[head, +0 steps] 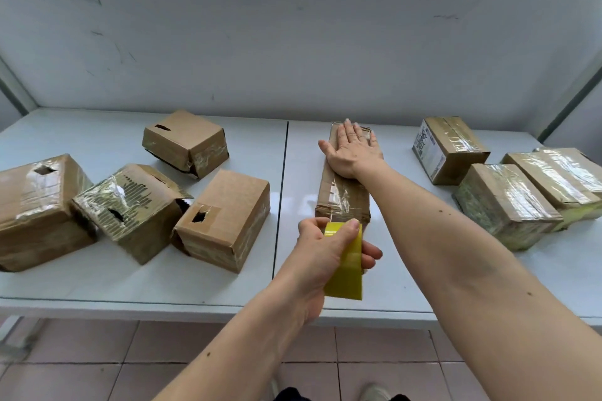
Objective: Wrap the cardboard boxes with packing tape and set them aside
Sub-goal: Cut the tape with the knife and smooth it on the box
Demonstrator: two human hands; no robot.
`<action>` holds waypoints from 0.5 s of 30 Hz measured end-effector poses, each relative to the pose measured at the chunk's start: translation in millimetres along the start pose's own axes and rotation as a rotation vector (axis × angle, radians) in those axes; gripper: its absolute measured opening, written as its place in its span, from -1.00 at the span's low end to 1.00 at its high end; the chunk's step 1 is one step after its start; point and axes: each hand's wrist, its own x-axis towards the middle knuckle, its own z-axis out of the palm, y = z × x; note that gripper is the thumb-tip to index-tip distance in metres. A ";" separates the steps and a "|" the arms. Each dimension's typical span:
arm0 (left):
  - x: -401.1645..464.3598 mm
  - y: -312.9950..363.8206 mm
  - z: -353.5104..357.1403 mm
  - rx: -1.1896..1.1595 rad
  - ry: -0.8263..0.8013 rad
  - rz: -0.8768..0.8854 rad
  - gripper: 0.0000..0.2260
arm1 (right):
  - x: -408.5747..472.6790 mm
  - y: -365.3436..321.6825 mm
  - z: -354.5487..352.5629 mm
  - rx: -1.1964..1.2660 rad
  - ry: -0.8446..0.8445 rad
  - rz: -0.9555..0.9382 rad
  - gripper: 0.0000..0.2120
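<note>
Long box [342,192]: matt brown cardboard, creased, banded with glossy clear tape; tape roll [346,265]: smooth, shiny yellow plastic film; boxes at right [508,202]: cardboard under glossy wrinkled tape; table [97,283]: smooth, pale, faintly reflective; floor [374,352]: pinkish tile.

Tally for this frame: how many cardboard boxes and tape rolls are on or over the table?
Cardboard boxes left of the seam: 4
Long box under the right hand: 1
Cardboard boxes at right: 4
Yellow tape roll: 1
Total: 10
</note>
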 end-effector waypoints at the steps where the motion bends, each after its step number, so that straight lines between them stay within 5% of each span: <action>1: 3.1 -0.5 -1.1 0.004 0.002 -0.006 -0.69 | 4.3 0.6 0.3 -0.006 0.003 0.002 -0.25; 15: 24.8 -20.8 -6.7 0.121 0.010 -0.083 -0.68 | 14.5 4.4 4.4 -0.016 0.057 0.000 -0.25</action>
